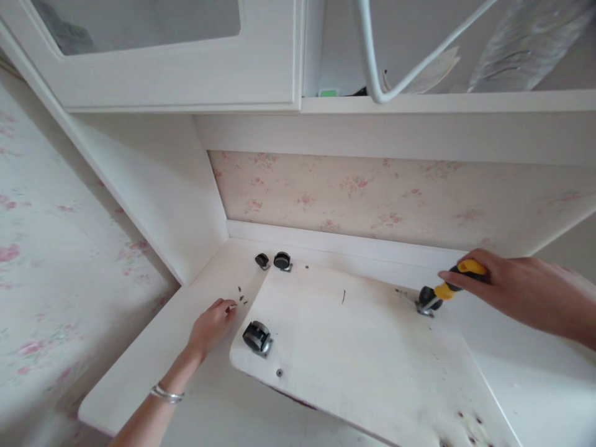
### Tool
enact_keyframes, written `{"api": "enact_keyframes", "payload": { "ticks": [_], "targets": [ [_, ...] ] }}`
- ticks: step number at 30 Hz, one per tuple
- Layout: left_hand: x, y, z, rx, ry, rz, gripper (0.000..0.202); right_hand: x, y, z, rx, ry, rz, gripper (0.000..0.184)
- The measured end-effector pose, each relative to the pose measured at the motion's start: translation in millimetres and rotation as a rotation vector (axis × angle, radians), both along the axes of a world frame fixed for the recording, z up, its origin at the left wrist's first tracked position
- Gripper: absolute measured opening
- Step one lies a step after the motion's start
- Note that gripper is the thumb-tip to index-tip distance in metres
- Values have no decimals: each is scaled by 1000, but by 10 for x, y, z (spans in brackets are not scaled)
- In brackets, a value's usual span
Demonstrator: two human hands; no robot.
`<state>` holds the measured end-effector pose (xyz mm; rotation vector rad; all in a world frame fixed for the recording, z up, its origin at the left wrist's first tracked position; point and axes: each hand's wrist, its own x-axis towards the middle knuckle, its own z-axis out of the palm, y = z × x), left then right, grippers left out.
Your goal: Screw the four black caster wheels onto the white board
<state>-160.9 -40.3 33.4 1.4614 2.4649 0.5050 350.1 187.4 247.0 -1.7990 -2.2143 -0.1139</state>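
Observation:
My right hand (493,279) grips a yellow and black screwdriver (470,268), its shaft pointing down at the caster (427,299) on the right part of a white board (354,347). Whether the tip sits in a screw is too small to tell. Over at the board's left edge, my left hand (212,326) rests low on the desk with its fingers pinched together; what they hold, if anything, I cannot make out. Several small dark screws (241,297) lie just beyond those fingertips. Two more black casters stand on the board, one at the back left (282,261) and one at the front left (257,337).
A loose caster (261,260) lies on the white desk (158,354) behind the board. Overhead hangs a white cabinet (186,81), beside an open shelf (442,102) with a plastic bag (526,49). A pale bent rod (372,62) juts down in front of the shelf.

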Motion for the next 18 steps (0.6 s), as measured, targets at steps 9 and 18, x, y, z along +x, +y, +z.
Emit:
{"api": "enact_keyframes", "payload": {
  "ticks": [9,18],
  "targets": [
    [-78,197,-212,-103,161,-64,42,-248,-284,182,-64,-395,47,64],
    [-232,186,-350,-85,172,-60,41,-293,-330,209,-35,-441,44,70]
  ]
}}
